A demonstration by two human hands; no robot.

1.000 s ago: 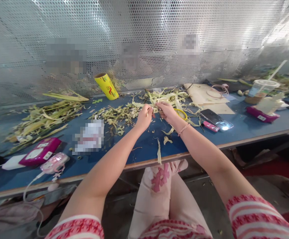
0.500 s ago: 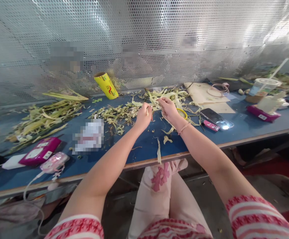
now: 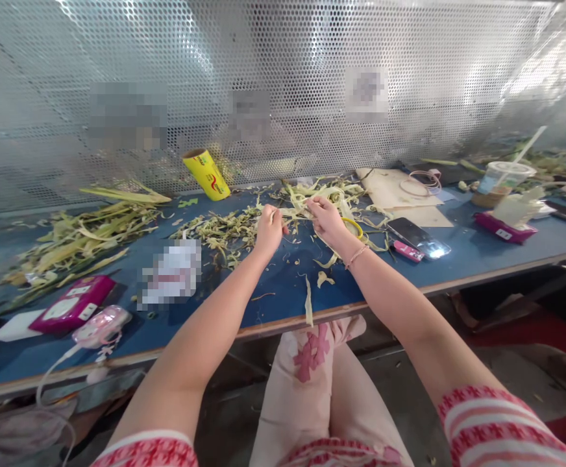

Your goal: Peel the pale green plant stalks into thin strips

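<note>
A pale strip of dried leaf (image 3: 293, 212) stretches between my two hands above the blue table. My left hand (image 3: 270, 230) is closed in a fist around one end of it. My right hand (image 3: 326, 219) pinches the other end, its fingers pressed together. Behind and beside my right hand lies a loose heap of pale strips (image 3: 344, 194), with a yellow ring (image 3: 352, 227) near the wrist. Left of my left hand spreads a pile of small curled greenish pieces (image 3: 219, 230). A single strip (image 3: 308, 301) hangs at the table's front edge.
Long dry leaves (image 3: 88, 237) lie at the left near a magenta pack (image 3: 73, 303) and a pink case (image 3: 102, 326). A yellow tube (image 3: 206, 174) leans by the mesh wall. Rightward are a phone (image 3: 409, 233), card sheets (image 3: 393, 188), a cup (image 3: 500, 185) and a tissue pack (image 3: 505, 228).
My left hand has moved slightly left, widening the gap to my right hand, and the strip between them shows more. The whole view has shifted a little.
</note>
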